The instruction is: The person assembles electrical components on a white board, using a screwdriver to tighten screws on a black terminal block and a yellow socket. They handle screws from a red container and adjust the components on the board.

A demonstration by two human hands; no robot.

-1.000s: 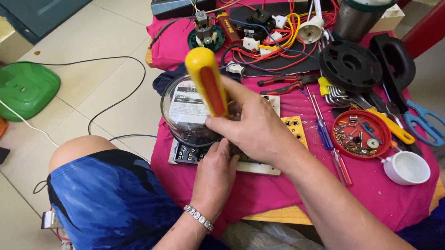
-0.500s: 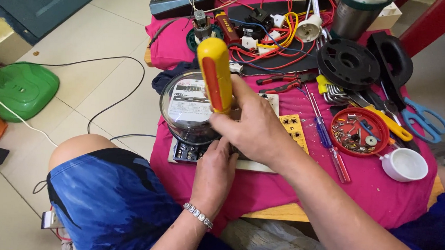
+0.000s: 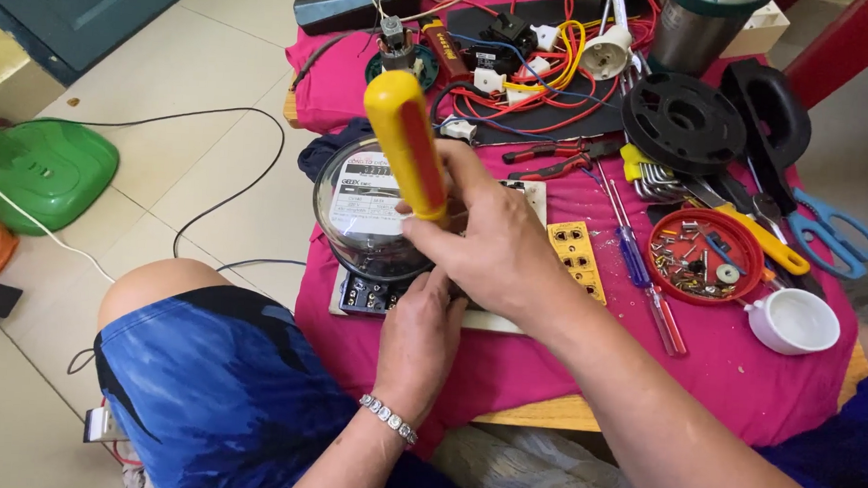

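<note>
My right hand (image 3: 488,241) grips a screwdriver with a yellow and red handle (image 3: 406,145). The handle stands up and leans left; the shaft points down and is hidden behind my fingers. Under it sits a round electricity meter with a clear glass dome (image 3: 362,212) on a dark terminal block (image 3: 373,295), resting on a pale board on the pink cloth (image 3: 546,366). My left hand (image 3: 422,331) presses against the terminal block just below my right hand, a beaded bracelet on its wrist.
A yellow socket plate (image 3: 575,255), blue and red small screwdrivers (image 3: 647,287), a red lid of screws (image 3: 705,256), a white cup (image 3: 794,321), blue scissors (image 3: 834,237), black discs (image 3: 683,120), tangled wires (image 3: 520,57) and a metal tumbler (image 3: 695,31). A green object (image 3: 42,168) and cables lie on the floor.
The screwdriver handle has shifted slightly right and tilted a little, my right hand turning with it. My left hand stays on the terminal block.
</note>
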